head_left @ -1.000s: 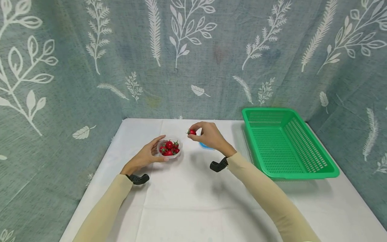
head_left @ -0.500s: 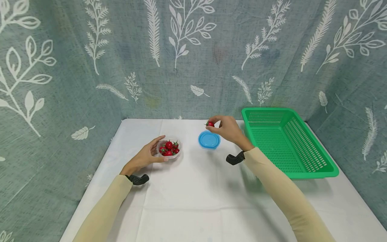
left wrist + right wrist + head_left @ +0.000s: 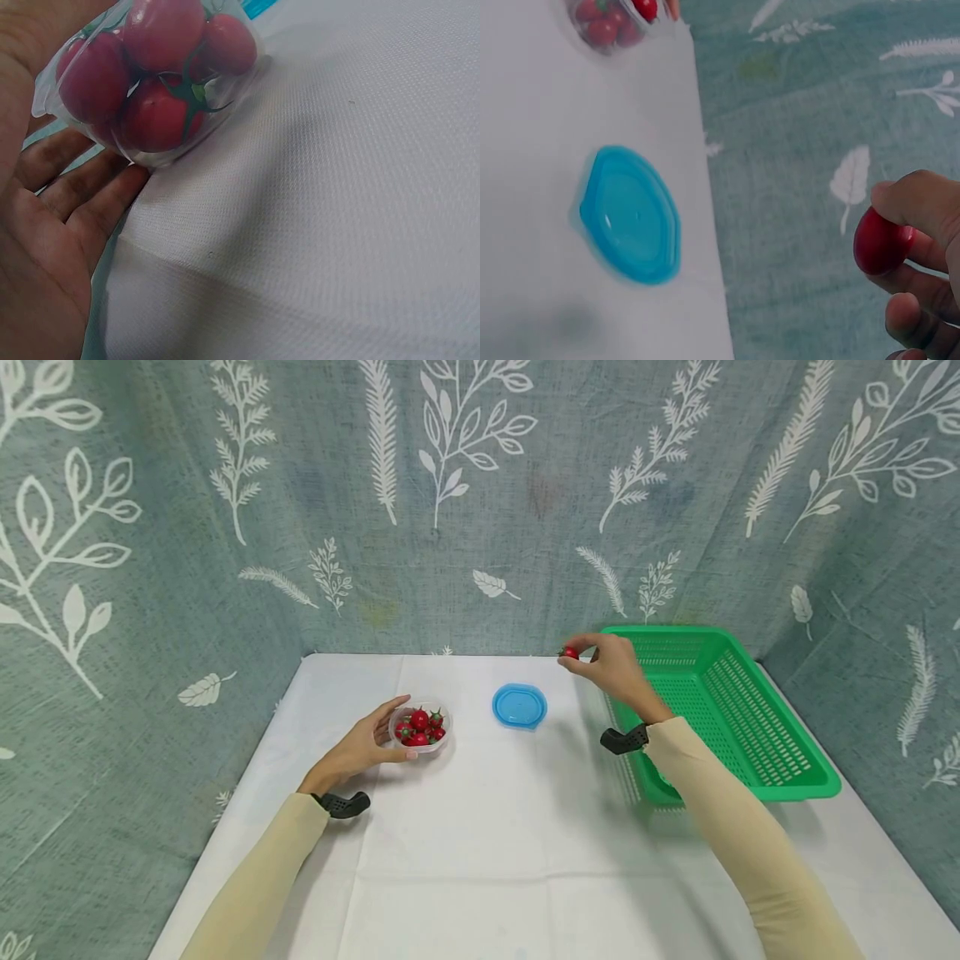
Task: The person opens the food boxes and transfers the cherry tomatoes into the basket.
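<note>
- Above the table, in the head view, a cherry tomato [image 3: 570, 652] is pinched in the fingertips of the right hand [image 3: 611, 670], just short of the near rim of the green basket [image 3: 780, 777]; the transfer step is judged to be in hand. The clear tub [image 3: 421, 727] of tomatoes is cupped by the left hand [image 3: 360, 747], fingers curved round its wall.
- Against the left palm, in the left wrist view, the tub [image 3: 150, 82] is seen resting on the white cloth [image 3: 337, 225].
- Beyond the right hand's fingertips [image 3: 919, 202], in the right wrist view, the tomato [image 3: 881, 240] is held (thumb hidden); the blue lid [image 3: 630, 214] lies between the hands. A carry over the rim, then a gentle release, is called for next.
</note>
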A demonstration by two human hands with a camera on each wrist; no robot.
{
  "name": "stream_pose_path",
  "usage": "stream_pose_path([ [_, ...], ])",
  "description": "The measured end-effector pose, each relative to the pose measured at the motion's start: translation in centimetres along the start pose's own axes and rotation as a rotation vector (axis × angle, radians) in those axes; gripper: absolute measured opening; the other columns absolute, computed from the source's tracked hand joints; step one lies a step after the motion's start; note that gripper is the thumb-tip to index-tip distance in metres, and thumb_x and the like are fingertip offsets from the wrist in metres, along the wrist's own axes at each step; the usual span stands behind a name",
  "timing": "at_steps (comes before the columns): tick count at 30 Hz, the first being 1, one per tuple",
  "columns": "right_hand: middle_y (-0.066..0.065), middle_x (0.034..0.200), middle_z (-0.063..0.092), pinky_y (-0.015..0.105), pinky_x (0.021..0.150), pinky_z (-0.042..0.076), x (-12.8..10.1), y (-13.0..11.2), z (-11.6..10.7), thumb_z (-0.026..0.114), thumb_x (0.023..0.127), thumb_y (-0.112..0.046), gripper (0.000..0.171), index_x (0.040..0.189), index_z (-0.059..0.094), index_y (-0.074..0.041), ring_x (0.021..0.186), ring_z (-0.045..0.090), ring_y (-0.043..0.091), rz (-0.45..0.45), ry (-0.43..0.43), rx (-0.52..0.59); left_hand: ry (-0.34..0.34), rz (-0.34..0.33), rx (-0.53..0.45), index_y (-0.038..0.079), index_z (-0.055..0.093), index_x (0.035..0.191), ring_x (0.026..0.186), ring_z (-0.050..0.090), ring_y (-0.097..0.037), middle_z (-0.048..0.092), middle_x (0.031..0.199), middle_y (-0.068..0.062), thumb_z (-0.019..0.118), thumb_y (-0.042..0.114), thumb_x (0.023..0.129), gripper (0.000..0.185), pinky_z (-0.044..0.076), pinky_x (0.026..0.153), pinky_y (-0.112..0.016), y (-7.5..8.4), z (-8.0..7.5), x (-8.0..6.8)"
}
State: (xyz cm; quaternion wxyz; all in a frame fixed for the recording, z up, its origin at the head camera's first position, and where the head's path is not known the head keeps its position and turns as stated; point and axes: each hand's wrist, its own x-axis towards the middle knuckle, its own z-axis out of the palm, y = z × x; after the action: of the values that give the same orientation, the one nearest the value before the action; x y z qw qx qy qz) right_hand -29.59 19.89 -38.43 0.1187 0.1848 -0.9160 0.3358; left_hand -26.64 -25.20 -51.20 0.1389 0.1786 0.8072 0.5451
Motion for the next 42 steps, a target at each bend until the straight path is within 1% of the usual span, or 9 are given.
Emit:
stream_pose_path([
  [3,0.01,0.106,0.074,0.036,0.061,0.049,-0.3,1.1,-0.6,0.078,0.095,-0.026,0.027,0.113,0.077,-0.007,0.071,0.06,0.025,0.017,0.0,-0.014,-0.001,0.0,0.002,0.031,0.023,0.165,0.157,0.013,-0.032,0.018,0.17,0.005,0.089,0.036,0.082,0.106,0.023,0.124,-0.056,0.0,0.0,0.0],
  [7,0.01,0.104,0.074,0.032,0.056,0.047,-0.7,2.8,-1.5,0.078,0.095,-0.027,0.028,0.113,0.078,-0.006,0.066,0.058,0.022,0.039,0.021,-0.026,-0.002,-0.003,-0.002,0.03,0.023,0.165,0.157,0.012,-0.032,0.017,0.17,0.004,0.089,0.036,0.083,0.106,0.023,0.124,-0.056,-0.1,0.1,0.0],
  [10,0.01,0.105,0.074,0.033,0.054,0.045,-1.0,3.8,-2.2,0.078,0.095,-0.03,0.03,0.113,0.077,-0.006,0.065,0.057,0.023,0.062,0.036,-0.02,-0.004,-0.005,-0.012,0.029,0.023,0.165,0.157,0.012,-0.032,0.017,0.17,0.004,0.089,0.034,0.083,0.106,0.022,0.124,-0.056,-0.1,0.1,0.1],
  [16,0.013,0.109,0.074,0.038,0.065,0.051,-1.6,5.6,-3.5,0.075,0.097,-0.037,0.037,0.117,0.076,-0.006,0.081,0.064,0.028,0.112,0.045,-0.011,-0.005,-0.012,-0.026,0.029,0.023,0.165,0.157,0.012,-0.032,0.016,0.17,0.005,0.089,0.034,0.083,0.106,0.022,0.124,-0.056,-0.1,0.1,0.0],
  [20,0.014,0.112,0.073,0.04,0.068,0.052,-1.9,6.9,-4.2,0.073,0.097,-0.039,0.041,0.12,0.074,-0.005,0.089,0.066,0.031,0.153,0.048,-0.012,-0.006,-0.012,-0.019,0.029,0.023,0.165,0.157,0.012,-0.032,0.016,0.17,0.005,0.089,0.035,0.083,0.106,0.022,0.124,-0.056,-0.1,0.1,0.1],
  [25,0.016,0.114,0.072,0.048,0.078,0.053,-2.4,8.4,-4.9,0.074,0.097,-0.039,0.039,0.118,0.075,-0.005,0.103,0.064,0.034,0.2,0.056,-0.024,-0.004,-0.011,-0.019,0.031,0.023,0.165,0.157,0.012,-0.032,0.016,0.17,0.006,0.089,0.035,0.083,0.106,0.022,0.124,-0.056,0.0,0.1,0.0],
  [30,0.021,0.116,0.071,0.058,0.088,0.051,-2.9,9.8,-5.4,0.074,0.097,-0.038,0.041,0.117,0.075,-0.002,0.114,0.06,0.041,0.223,0.046,-0.039,-0.003,-0.014,-0.029,0.031,0.023,0.165,0.157,0.012,-0.032,0.017,0.17,0.005,0.089,0.034,0.083,0.106,0.022,0.124,-0.056,0.0,0.0,0.1],
  [37,0.024,0.12,0.068,0.06,0.089,0.051,-3.8,11.5,-5.8,0.071,0.099,-0.038,0.044,0.12,0.072,0.0,0.114,0.059,0.043,0.276,0.008,-0.04,-0.003,-0.023,-0.022,0.032,0.023,0.165,0.157,0.012,-0.033,0.016,0.17,0.005,0.09,0.036,0.082,0.107,0.022,0.124,-0.056,0.0,0.0,0.1],
  [42,0.025,0.122,0.067,0.062,0.09,0.051,-4.2,12.1,-6.0,0.07,0.099,-0.039,0.048,0.124,0.07,0.002,0.115,0.058,0.044,0.316,-0.011,-0.054,-0.001,-0.023,-0.031,0.032,0.023,0.165,0.157,0.013,-0.031,0.016,0.17,0.005,0.09,0.035,0.081,0.107,0.022,0.124,-0.055,0.0,0.0,0.1],
])
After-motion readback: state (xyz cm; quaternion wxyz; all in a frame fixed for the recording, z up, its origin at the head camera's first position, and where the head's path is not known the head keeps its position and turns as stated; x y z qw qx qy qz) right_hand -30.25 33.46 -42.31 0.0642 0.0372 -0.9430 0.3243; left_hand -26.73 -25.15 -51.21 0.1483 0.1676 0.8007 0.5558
